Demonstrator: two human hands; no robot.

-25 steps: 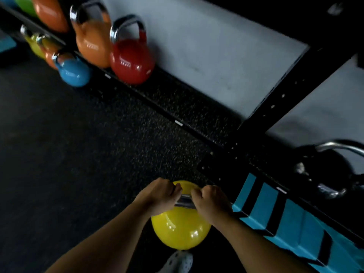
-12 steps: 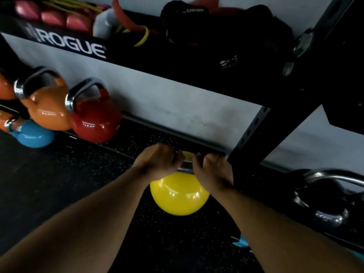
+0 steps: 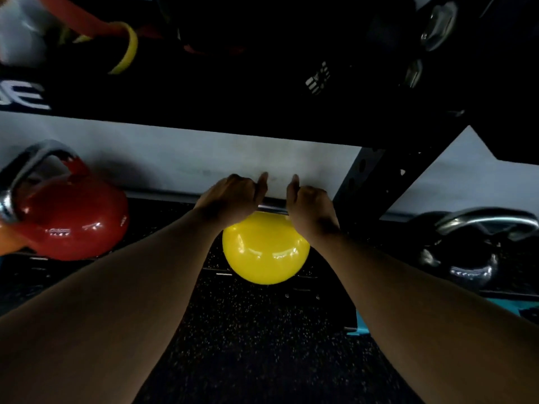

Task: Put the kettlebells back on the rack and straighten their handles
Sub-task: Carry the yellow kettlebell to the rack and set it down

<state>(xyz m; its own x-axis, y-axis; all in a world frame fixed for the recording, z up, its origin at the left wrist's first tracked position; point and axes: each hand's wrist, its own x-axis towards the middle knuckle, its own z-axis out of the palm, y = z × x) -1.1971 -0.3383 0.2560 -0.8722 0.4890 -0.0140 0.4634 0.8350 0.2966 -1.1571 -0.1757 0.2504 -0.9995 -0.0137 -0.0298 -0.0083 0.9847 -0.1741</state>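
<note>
Fingers (image 3: pixel 230 185) of left hand (image 3: pixel 230 199) curled tight over chrome handle (image 3: pixel 272 207) of yellow kettlebell (image 3: pixel 265 249), thumb sticking up off the bar. Same on right hand (image 3: pixel 309 208): wrapped around the handle, thumb raised. Hands side by side, short bare strip of handle showing between them. Both forearms reaching in from bottom corners of frame.

Yellow kettlebell at frame centre, hanging below the hands, at front edge of low black rack shelf (image 3: pixel 163 208). Cannot tell if its base touches the shelf or floor.

Red kettlebell (image 3: pixel 73 223) at left on the same shelf, grey handle tilted toward upper left, well apart from the yellow one. Sliver of orange kettlebell (image 3: pixel 8 239) at far left edge, touching the red one.

Black kettlebell (image 3: pixel 469 252) at right, chrome handle lying roughly horizontal, past black perforated upright (image 3: pixel 367 182) that stands just right of right hand.

Pale wall (image 3: pixel 175 158) behind the shelf. Upper shelf across top of frame, dark; yellow band (image 3: pixel 128 51) and red band (image 3: pixel 73 16) at upper left, white lettering partly visible at left edge.

Dark speckled rubber floor (image 3: pixel 248 345) below. Teal patch (image 3: pixel 361 328) at lower right.
</note>
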